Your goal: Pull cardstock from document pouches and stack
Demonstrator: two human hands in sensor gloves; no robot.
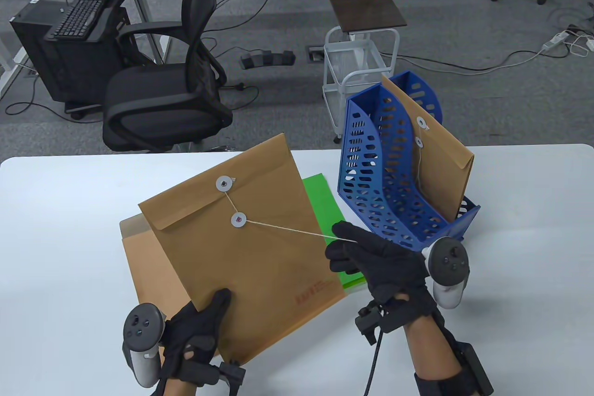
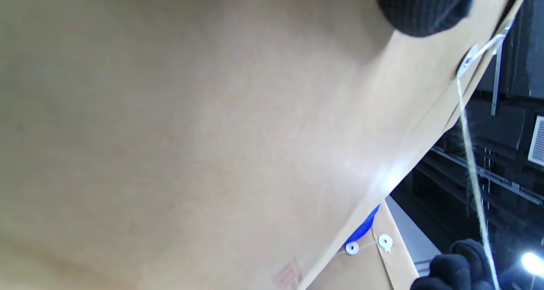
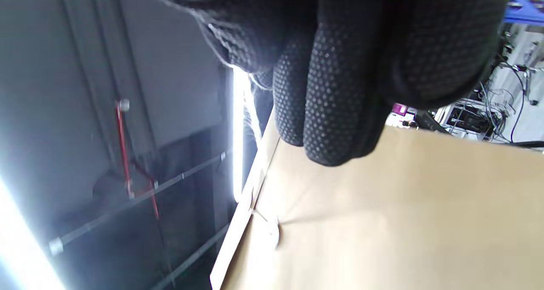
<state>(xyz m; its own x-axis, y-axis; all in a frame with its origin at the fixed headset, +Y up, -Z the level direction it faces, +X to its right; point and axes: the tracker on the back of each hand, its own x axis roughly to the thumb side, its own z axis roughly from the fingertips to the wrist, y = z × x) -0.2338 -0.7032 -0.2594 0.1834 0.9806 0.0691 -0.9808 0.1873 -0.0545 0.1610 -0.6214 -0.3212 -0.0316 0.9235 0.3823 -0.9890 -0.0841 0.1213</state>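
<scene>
One pouch tilted, flap end far-left

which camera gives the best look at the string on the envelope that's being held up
The table view: the string runs taut from the lower button of the envelope to the right hand, which pinches its end. The left wrist view shows only a stretch of string beyond the envelope's edge. The right wrist view shows the button but no clear string.

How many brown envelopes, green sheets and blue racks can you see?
Brown envelopes: 3 (held, under it, in rack)
Green sheets: 1
Blue racks: 1
Total: 5
</scene>
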